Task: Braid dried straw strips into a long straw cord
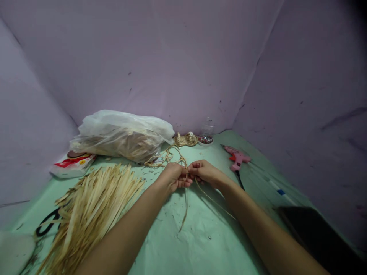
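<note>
As my left hand (pixel 178 176) and right hand (pixel 204 171) pinch cord (pixel 187 174) right of the straw (pixel 94 206), its coil (pixel 155 165) seems done, two strands (pixel 186 207) loose.

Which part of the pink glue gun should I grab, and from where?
The pink glue gun is probably best taken by its handle, from the near side with the right hand: the handle extends toward the person, while the nozzle points left and away.

The tan cord (pixel 183 157) lies loosely looped, two thin strands (pixel 186 205) trailing
</note>
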Demonstrator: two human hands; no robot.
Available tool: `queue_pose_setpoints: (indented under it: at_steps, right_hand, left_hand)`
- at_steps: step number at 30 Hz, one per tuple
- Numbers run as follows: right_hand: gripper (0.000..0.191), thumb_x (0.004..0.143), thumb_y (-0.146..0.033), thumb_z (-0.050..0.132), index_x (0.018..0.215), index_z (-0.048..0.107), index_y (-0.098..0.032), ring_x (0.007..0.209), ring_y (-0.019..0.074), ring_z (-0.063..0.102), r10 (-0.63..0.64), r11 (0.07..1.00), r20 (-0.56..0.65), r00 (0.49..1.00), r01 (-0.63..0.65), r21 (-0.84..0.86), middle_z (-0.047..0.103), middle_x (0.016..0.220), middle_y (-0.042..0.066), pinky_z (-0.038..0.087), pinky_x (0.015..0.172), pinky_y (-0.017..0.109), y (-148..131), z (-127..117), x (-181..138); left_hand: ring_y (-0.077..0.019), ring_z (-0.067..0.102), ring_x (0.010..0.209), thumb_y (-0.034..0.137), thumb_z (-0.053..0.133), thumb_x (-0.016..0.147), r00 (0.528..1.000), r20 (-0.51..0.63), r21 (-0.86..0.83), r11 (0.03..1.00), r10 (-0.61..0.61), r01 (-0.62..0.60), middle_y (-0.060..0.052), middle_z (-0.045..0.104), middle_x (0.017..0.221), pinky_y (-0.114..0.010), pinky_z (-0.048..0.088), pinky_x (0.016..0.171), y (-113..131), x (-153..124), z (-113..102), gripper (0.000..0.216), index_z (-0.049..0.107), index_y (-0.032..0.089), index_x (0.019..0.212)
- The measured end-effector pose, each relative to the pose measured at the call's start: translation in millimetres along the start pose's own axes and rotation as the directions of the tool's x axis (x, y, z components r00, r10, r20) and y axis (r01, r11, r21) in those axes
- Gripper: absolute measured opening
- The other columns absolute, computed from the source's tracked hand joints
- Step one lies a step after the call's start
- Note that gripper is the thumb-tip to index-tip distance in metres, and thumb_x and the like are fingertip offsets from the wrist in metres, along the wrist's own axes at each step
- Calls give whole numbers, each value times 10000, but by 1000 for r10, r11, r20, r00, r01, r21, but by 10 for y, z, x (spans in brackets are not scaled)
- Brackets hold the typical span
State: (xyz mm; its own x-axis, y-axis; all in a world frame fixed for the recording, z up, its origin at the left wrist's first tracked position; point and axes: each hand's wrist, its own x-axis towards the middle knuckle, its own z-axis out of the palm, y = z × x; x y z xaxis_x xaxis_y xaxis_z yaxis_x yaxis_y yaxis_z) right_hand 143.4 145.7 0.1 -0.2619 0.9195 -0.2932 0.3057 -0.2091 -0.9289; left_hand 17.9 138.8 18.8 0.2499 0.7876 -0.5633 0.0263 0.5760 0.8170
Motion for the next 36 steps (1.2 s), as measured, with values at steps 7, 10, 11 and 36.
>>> queue_pose_setpoints:
  at_steps: [7,10,11,36]
  right_hand:
    - [113,704,-207,487,627,542,-145,402,67,399,-126,915,32,992,128,-382,476,457,-39,299,408,180,-30,-61,-39]
    - [126,690,-175,489,670,609,-143,516,100,481,-290,685,31,956,230,-691,584,566,17,298,475,198,-83,-50,-89]
    - [144,692,-167,486,694,628,-144,561,115,508,-327,597,39,944,238,-766,616,620,40,302,499,206,-106,-37,-108]
    - [97,556,-100,567,565,647,-154,501,170,577,95,537,230,969,144,-831,639,578,74,364,437,224,-465,134,-523]
  left_hand:
    - [-60,379,302,97,441,686,996,-65,246,968,59,-41,40,398,382,-166,275,311,-6,79,-69,119,437,133,572]
    - [-62,340,285,122,461,658,993,-89,408,912,79,-36,39,365,335,-180,232,312,-11,79,-69,172,400,151,501]
    - [-56,323,282,126,470,646,992,-95,430,902,80,-31,44,351,327,-178,211,315,-10,74,-69,180,387,155,489]
    - [-29,245,278,99,480,526,995,-15,311,946,99,-90,63,318,332,-172,109,324,-40,88,-192,92,424,141,467]
